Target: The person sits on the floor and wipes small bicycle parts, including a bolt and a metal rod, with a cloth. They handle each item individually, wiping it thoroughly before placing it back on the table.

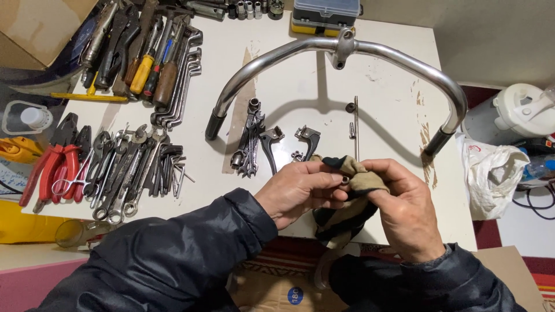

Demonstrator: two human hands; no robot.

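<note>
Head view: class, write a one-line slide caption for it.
Both hands, left and right, rub a small metal ring with a rag over a white table of tools.

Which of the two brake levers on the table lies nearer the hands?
The right brake lever, beside the thin rod; it lies just above the cloth. The other sits by the wrenches.

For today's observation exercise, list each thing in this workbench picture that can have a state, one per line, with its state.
left hand: closed, pinching a small metal ring
right hand: closed on the rag
rag: bunched, wrapped around the small metal ring
handlebar: lying on the table, loose
thin rod: lying flat
red-handled pliers: jaws shut, lying flat
parts box: lid closed
</note>
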